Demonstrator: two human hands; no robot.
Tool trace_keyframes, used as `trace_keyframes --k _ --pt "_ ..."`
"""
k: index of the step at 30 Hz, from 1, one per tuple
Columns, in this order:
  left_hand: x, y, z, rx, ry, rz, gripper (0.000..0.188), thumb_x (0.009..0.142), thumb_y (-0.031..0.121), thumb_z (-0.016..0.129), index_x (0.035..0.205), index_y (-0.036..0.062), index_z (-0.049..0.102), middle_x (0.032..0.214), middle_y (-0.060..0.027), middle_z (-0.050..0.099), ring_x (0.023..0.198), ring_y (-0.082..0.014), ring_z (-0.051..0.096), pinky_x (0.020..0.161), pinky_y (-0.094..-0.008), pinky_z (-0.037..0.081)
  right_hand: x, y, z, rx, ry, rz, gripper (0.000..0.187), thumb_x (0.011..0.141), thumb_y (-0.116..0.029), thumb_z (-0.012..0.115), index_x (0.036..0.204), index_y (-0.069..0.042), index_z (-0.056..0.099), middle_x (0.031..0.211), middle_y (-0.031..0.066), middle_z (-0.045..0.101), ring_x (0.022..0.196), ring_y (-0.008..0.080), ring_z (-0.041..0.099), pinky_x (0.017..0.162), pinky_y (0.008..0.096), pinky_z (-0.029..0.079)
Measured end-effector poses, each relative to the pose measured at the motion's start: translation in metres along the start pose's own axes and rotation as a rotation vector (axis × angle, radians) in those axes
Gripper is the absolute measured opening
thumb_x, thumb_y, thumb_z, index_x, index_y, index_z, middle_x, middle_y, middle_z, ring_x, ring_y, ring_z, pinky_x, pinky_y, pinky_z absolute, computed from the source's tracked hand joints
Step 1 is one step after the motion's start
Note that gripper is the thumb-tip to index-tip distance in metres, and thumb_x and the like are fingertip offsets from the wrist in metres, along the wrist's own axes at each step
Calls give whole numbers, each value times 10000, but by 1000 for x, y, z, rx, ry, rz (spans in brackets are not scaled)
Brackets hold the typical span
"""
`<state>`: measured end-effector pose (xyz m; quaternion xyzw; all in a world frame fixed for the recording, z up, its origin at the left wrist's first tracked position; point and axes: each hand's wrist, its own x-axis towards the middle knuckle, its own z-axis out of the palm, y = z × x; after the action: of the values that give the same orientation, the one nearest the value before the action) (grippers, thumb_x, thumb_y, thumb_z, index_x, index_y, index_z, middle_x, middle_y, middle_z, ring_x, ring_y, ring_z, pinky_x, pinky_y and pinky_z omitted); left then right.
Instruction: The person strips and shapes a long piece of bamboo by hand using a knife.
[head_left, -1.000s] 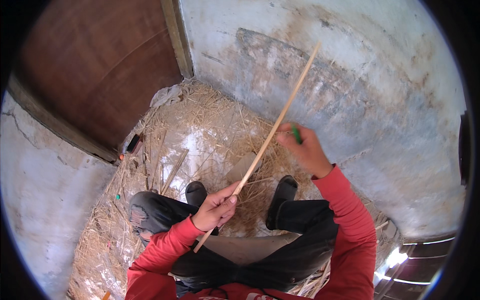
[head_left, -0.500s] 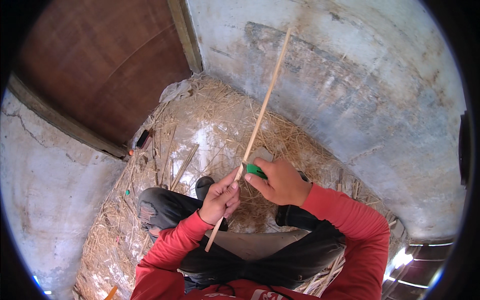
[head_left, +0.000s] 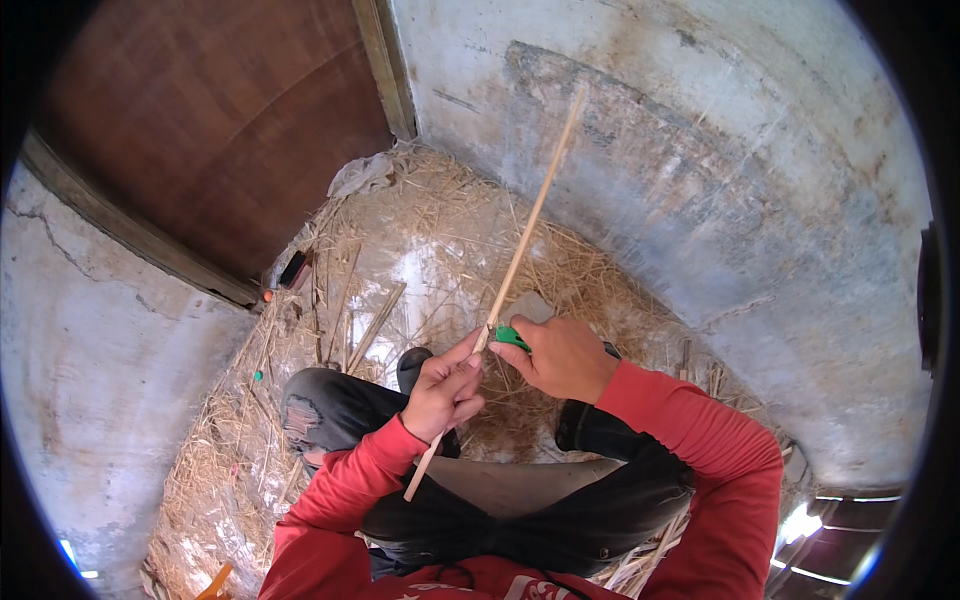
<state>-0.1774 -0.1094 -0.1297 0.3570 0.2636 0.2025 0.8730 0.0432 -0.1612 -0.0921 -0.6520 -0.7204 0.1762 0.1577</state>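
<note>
A long, thin, pale wooden strip [head_left: 536, 215] slants up and away from my lap toward the wall. My left hand [head_left: 441, 391] is closed around it near its lower end, a short piece sticking out below the fist. In my right hand [head_left: 566, 354] is a green-handled utility knife [head_left: 513, 338], gripped between thumb and fingers. The knife's front end meets the strip just above my left fingers; the blade itself is too small to make out clearly.
Straw and shavings [head_left: 455, 190] cover the floor around my crossed legs. Several wooden sticks [head_left: 375, 328] lie left of centre, with a small black object [head_left: 292, 270] beyond them. A pale wall [head_left: 700, 190] rises at the right, a brown door panel [head_left: 220, 120] at the far left.
The strip's far end has dipped slightly. Both hands keep their grips, and the right hand with the knife has shifted only a little. The whole view has moved slightly.
</note>
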Motion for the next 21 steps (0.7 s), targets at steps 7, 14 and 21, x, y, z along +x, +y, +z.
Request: trace_keyframes --k 7,14,21 --pt "-11 6 1 67 -68 -30 491 1129 168 454 1610 115 374 653 52 293 470 -55 214 429 -234 252 24 43 -49 266 228 318 518 1084 -491 483 1086 -4 661 633 183 579 546 368 579 579 502 476" --pt "-12 6 9 78 -142 -88 486 1134 192 441 1610 120 376 669 65 275 489 -47 205 435 -210 252 14 75 -47 161 266 234 499 1089 -487 462 1132 -17 623 618 176 562 539 382 584 560 522 458" --pt "-11 10 12 -49 -43 -80 456 1129 185 439 1582 136 414 657 61 290 451 -52 214 413 -210 237 -19 -3 -10 121 35 -31 415 1069 -420 491 1116 -27 614 667 214 645 606 445 650 562 550 491"
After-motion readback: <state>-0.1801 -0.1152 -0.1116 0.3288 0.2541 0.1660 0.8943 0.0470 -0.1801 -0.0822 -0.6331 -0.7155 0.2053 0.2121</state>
